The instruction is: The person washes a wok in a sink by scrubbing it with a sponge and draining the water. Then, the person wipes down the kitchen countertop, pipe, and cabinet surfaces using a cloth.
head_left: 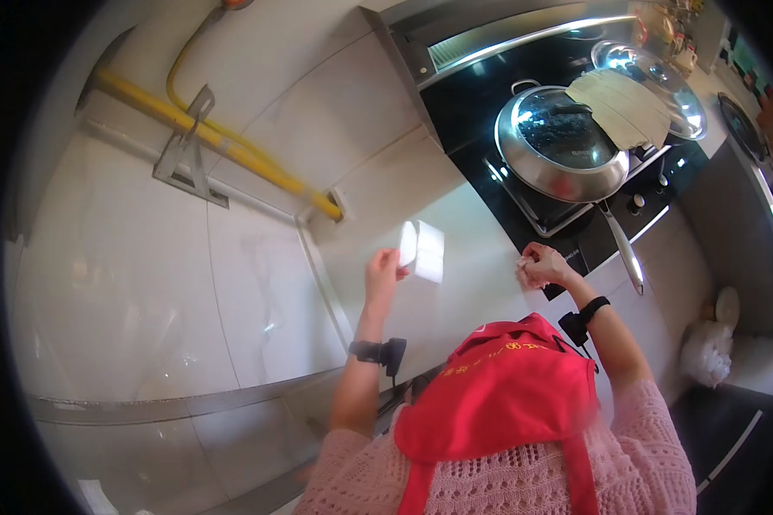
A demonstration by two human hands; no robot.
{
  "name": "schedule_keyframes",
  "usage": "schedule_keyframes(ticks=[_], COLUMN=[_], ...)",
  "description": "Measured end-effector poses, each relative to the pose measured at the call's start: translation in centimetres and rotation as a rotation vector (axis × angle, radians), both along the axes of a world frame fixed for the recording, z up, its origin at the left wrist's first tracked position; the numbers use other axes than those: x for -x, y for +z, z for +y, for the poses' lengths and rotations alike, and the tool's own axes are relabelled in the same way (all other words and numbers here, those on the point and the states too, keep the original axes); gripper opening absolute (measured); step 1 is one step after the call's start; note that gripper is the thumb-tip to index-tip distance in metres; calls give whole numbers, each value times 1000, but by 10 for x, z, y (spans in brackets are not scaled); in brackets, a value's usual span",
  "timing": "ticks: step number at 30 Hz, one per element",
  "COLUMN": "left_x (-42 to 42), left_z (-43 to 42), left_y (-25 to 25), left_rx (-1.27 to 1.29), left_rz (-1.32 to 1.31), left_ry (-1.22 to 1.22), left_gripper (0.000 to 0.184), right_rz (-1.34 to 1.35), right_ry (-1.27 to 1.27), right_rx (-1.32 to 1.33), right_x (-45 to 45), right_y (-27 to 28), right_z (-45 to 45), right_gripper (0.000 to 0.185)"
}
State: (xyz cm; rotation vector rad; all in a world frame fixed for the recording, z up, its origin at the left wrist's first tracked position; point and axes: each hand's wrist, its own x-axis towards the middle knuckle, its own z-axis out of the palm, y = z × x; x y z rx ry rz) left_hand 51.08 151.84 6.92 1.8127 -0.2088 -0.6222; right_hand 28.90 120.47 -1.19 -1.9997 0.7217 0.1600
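My left hand is closed, its fingers pinching the lower edge of a small white pad that looks like folded tissue. Right beside that pad, on the pale counter, lies a white block-like stack, perhaps more tissue. My right hand is curled up over the counter's right side, near the stove edge. Something pale and crumpled seems to show at its fingers, but I cannot make out what it is. Black bands with small boxes circle both wrists.
A lidded steel pan sits on the black gas stove, its handle pointing towards me. A beige board-like piece and a glass lid lie behind. A yellow pipe runs along the left wall. A plastic bag stands far right.
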Motion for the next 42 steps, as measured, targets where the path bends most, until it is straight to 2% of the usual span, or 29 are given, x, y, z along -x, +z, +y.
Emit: schedule_keyframes(ticks=[2, 5, 8, 11, 14, 17, 20, 23, 26, 29, 32, 35, 38, 39, 40, 41, 42], left_x=[-7, -15, -5, -1, -16, -3, -11, -18, -18, -31, -33, -32, -32, -26, -13, -27, -26], left_z=[3, 18, 15, 25, 32, 19, 17, 20, 13, 18, 14, 18, 28, 29, 24, 35, 49], left_y=[-5, -60, -75, -71, -104, -53, -59, -58, -34, -25, 17, 43, 27, 16, 9, -42, -81], left_rx=[99, 304, -257, 310, -420, 93, -165, -182, -70, 388, 462, 699, 848, 916, 792, 510, 58], left_rz=[62, 366, 123, 417, -260, 221, -88, -84, 45, 331, 336, 407, 518, 593, 646, 630, 466], left_ry=[62, 103, 227, 185, 132, 293, 352, 308, 452, 351, 169, 25, 33, 17, 118, 4, 54], left_gripper=[20, 20, 22, 22, 21, 23, 27, 34, 32, 22, 14, 10, 6, 8, 10, 9, 8], right_rz=[27, -5, -29, -41, -20, -24, -5, -23, -41, -33, -34, -25, -16, 41, 41, 49, 34], right_ry=[-3, -25, -21, -37, -41, -43, -36, -46, -60, -79, -71, -73, -55, -45, -73, -52, -86], right_rx=[-47, -49, -32, 5, -66, -41, -25, -48, -49, -80, -76, -43, -29, -107, -213, -220, -341], right_x=[1, 2, 3, 4, 2, 3, 2, 2, 4, 4, 5, 4, 0, 1, 2, 4, 6], right_y=[9, -2, -6, -7, -4, -4, -4, -6, -9, -9, -7, -7, -19, 3, -7, 2, 4], right_z=[1, 0, -3, 0, -1, -1, -1, 0, -1, 0, 1, 1, 3, 6, 7, 9, 12], right_gripper=[35, 35, 35, 35, 36, 36, 37, 38, 38, 38, 39, 40, 39, 32, 30, 27, 24])
